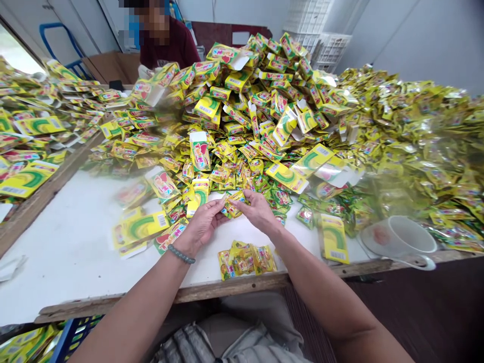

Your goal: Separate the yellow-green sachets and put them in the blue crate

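Small yellow candy packets [233, 207] are pinched between my two hands in front of the pile. My left hand [204, 222], with a bead bracelet at the wrist, is closed on their left side. On the right side, my right hand [260, 212] grips them with thumb and fingers; how many there are I cannot make out. Below the hands, several yellow packets [244, 258] lie in a row by the table edge. An upright yellow-and-green box [198, 194] stands just beyond my left hand, and flat boxes [145, 228] lie to its left.
A tall heap of boxes [242, 80] rises behind loose packets. More packets [408, 121] cover the right side. A clear plastic jug [401, 237] lies near the front edge. Wooden strips [56, 201] border the white table [91, 252]. A person [170, 40] is behind the heap; a blue crate [75, 335] sits below.
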### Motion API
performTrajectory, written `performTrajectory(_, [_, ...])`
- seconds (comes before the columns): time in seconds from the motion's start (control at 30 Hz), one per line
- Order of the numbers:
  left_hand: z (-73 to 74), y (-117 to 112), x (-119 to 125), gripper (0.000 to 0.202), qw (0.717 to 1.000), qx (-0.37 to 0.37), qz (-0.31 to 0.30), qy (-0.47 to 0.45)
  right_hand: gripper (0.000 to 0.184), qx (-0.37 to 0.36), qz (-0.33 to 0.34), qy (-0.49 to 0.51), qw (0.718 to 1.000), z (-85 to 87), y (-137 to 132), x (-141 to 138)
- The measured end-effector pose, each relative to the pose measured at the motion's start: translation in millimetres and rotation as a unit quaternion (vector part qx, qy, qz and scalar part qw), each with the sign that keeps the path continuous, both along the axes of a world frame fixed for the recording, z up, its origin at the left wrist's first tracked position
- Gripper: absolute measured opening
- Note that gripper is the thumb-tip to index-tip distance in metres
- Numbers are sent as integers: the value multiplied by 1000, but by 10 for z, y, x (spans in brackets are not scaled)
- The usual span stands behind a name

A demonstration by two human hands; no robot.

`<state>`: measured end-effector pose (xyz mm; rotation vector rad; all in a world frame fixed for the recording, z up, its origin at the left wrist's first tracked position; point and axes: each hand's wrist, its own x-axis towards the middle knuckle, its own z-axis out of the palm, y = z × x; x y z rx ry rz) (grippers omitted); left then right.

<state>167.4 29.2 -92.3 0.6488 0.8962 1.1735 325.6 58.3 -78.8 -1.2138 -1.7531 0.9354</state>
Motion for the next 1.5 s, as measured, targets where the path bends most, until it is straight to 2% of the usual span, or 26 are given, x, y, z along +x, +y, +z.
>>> performTrajectory(0.1, [-14, 17, -5, 37, 999, 7, 43, 27, 36, 12, 10, -60, 998, 4, -20, -29])
performTrajectory(0.2, [-39, 47, -26, 43, 993, 21, 90, 70, 36, 30, -11, -125, 992, 13, -33, -42])
performTrajectory(0.33, [-99, 98, -60, 41, 981, 45, 126, 138, 31, 58, -67, -129, 988, 44, -29, 2])
performTrajectory(0.4, [-133, 118, -65, 39, 974, 57, 122, 180, 30, 66, -91, -110, 988, 63, -30, 25])
performTrajectory(0.5, [-150, 122, -45, 34, 964, 83, 94, 233, 29, 63, -71, -95, 991, 68, -42, 18])
performTrajectory(0.57, [-121, 103, -24, 30, 969, 99, 66, 215, 28, 63, -50, -101, 992, 45, -47, -9])
performTrajectory(0.63, [-68, 73, -11, 28, 982, 96, 42, 159, 27, 75, -46, -118, 989, 7, -40, -35])
performTrajectory(0.73, [9, 35, -12, 27, 992, 74, 35, 92, 24, 91, -53, -152, 983, -51, -21, -59])
performTrajectory(0.93, [12, 28, -18, 37, 982, 100, 31, 156, 14, 58, -38, -190, 979, -80, -18, -89])
performTrajectory(1.07, [-30, 65, -35, 42, 985, 90, 47, 140, 26, 3, 0, -89, 996, -61, -3, -30])
performTrajectory(1.13, [-53, 86, -51, 40, 979, 106, 51, 168, 33, -19, 40, -33, 998, -41, -1, 10])
performTrajectory(1.27, [-78, 82, -75, 29, 930, 192, 71, 304, 40, -66, 103, -24, 992, 29, -44, 8])
performTrajectory(1.4, [-30, 31, -131, 28, 871, 222, 94, 428, 37, -74, 70, 2, 995, 82, -68, -37])
performTrajectory(1.43, [-12, 26, -165, 29, 847, 223, 129, 465, 35, -59, 50, 6, 997, 83, -60, -33])
performTrajectory(1.5, [15, 36, -254, 32, 777, 215, 223, 549, 30, -25, 3, 8, 1000, 73, -34, -4])
